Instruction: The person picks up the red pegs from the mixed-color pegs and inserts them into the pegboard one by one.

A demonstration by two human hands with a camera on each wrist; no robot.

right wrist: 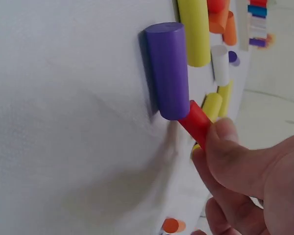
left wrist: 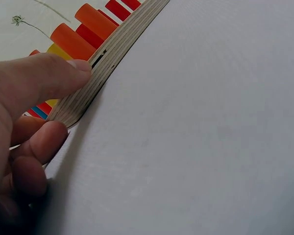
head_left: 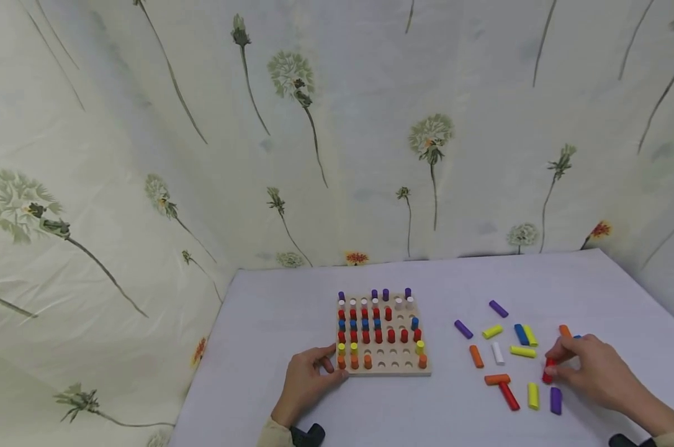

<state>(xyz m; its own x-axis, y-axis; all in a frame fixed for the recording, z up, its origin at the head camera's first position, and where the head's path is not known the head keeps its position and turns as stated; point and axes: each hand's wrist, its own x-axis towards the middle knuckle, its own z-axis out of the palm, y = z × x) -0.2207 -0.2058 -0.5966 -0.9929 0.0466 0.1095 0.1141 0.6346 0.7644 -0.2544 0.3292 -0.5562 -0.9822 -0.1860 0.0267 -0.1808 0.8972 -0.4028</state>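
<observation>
My left hand grips the front left corner of a wooden pegboard. In the left wrist view the thumb lies on the board's edge and the other fingers curl at its corner. Rows of purple, white, red, blue, yellow and orange pegs stand in the board, among some bare holes. Off to the right, my right hand pinches a red peg between thumb and fingers. In the right wrist view a purple peg lies in front of the red one and overlaps its end.
Loose pegs lie scattered right of the board, among them a white peg, a blue peg and an orange peg touching another red one. The white table ends at a flowered cloth behind.
</observation>
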